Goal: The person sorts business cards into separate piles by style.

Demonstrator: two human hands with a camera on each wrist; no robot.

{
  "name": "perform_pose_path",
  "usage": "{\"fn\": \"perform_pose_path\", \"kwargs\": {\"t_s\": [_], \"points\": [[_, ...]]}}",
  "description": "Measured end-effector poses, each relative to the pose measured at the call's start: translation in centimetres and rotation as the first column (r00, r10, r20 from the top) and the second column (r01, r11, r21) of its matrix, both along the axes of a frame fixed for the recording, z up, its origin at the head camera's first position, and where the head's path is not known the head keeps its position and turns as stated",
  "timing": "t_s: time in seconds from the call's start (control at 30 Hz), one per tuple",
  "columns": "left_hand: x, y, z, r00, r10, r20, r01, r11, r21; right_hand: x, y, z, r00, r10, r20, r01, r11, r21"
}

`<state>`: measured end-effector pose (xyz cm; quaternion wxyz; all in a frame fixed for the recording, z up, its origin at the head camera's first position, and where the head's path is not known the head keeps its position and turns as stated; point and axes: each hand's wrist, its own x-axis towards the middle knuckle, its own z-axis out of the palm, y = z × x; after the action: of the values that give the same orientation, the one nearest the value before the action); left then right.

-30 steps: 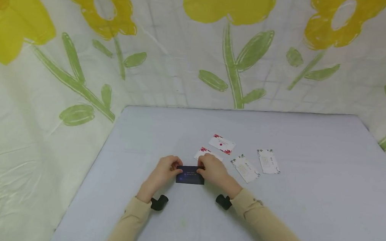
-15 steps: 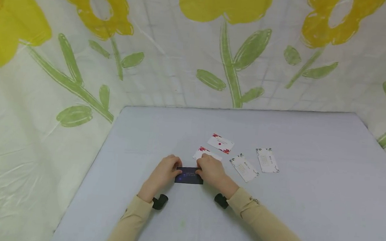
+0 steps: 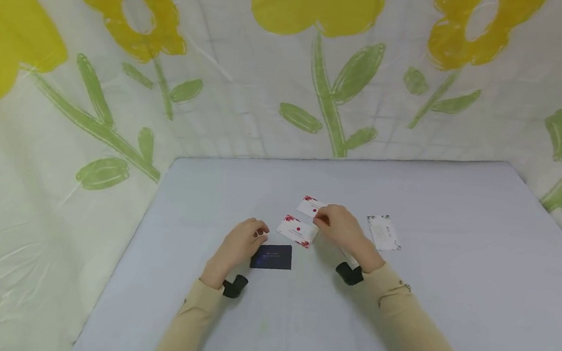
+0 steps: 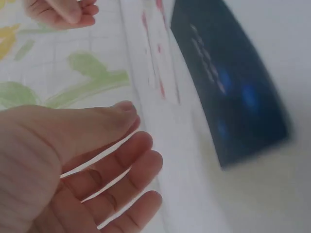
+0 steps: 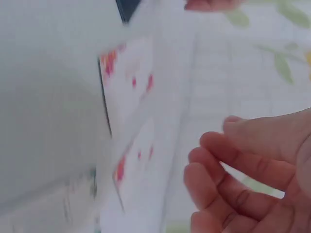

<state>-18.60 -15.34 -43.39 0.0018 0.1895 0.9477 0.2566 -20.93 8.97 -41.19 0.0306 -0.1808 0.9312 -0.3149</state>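
Note:
A dark blue card (image 3: pixel 271 256) with small print lies flat on the table. My left hand (image 3: pixel 240 244) is raised just over its upper left corner; in the left wrist view the fingers (image 4: pixel 131 167) are loosely bent and hold nothing. My right hand (image 3: pixel 343 230) hovers over the white cards, its fingers (image 5: pixel 201 184) relaxed and bare. Under it to the left lies a white card with red flowers (image 3: pixel 298 231). A second red-flowered card (image 3: pixel 310 206) lies behind, partly covered by the right hand. A white card with grey leaves is mostly hidden beneath the right wrist.
Another white card with grey leaves (image 3: pixel 383 232) lies to the right of the right hand. The pale cloth-covered table (image 3: pixel 267 330) ends at the back against a white curtain (image 3: pixel 245 122) printed with yellow flowers. Black wrist cameras (image 3: pixel 350 273) stick out under both forearms.
Both hands have let go of the dark card, which stays on the table. My right hand has moved right and back over the white cards; the left hand has lifted slightly.

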Motion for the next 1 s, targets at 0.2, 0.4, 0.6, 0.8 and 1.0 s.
{"fn": "perform_pose_path", "kwargs": {"t_s": [0.2, 0.4, 0.6, 0.8, 1.0], "points": [[-1.9, 4.8, 0.1, 0.979, -0.200, 0.026, 0.198, 0.978, 0.065, 0.8, 5.1, -0.2, 0.989, -0.136, 0.057, 0.130, 0.986, 0.102], [-3.8, 10.6, -0.3, 0.914, -0.398, 0.073, 0.400, 0.916, -0.017, 2.4, 7.1, -1.0, 0.973, -0.200, 0.111, 0.178, 0.967, 0.181], [-4.8, 14.0, -1.0, 0.854, -0.520, 0.022, 0.513, 0.834, -0.203, 3.5, 6.9, -2.4, 0.980, -0.173, 0.101, 0.151, 0.969, 0.196], [-4.7, 15.0, -1.4, 0.864, -0.497, 0.081, 0.497, 0.815, -0.296, 3.7, 6.4, -3.1, 0.984, -0.153, 0.088, 0.139, 0.978, 0.155], [-4.3, 14.9, -0.9, 0.885, -0.454, 0.106, 0.463, 0.827, -0.320, 3.2, 6.6, -3.1, 0.984, -0.114, 0.139, 0.101, 0.990, 0.101]]}}
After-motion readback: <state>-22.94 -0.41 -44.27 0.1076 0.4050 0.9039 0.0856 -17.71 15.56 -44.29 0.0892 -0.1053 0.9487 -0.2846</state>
